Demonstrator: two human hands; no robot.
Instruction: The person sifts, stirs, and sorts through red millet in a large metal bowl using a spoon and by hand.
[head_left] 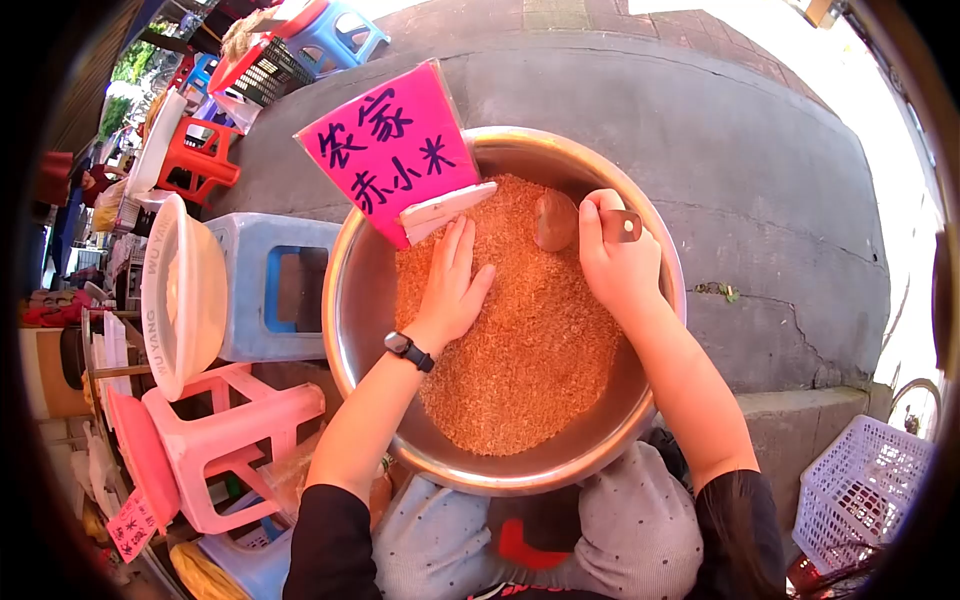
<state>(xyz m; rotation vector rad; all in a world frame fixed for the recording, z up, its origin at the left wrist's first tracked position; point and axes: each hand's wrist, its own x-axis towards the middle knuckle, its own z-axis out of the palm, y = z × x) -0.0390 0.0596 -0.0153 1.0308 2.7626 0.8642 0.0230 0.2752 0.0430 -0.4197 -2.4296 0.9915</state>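
A large steel basin [500, 484] is in front of me, holding a broad heap of reddish-brown grain [520, 360]. My right hand [622, 268] is closed around the handle of a metal scoop [553, 222], whose round end lies at the grain on the basin's far right side. The handle's tip, with a hole in it, shows above my fist. My left hand [452, 285] rests on the grain with fingers stretched out, a black watch on its wrist. Its fingertips are by the white block [447, 210] at the foot of a pink handwritten sign [385, 150], standing tilted at the basin's far left.
At left are a blue stool [235, 285], a pale plastic basin [195, 300] on its side and a pink stool [215, 445]. Red and blue stools stand farther back. A white plastic basket [855, 490] sits at lower right. Grey pavement [770, 220] lies beyond the basin.
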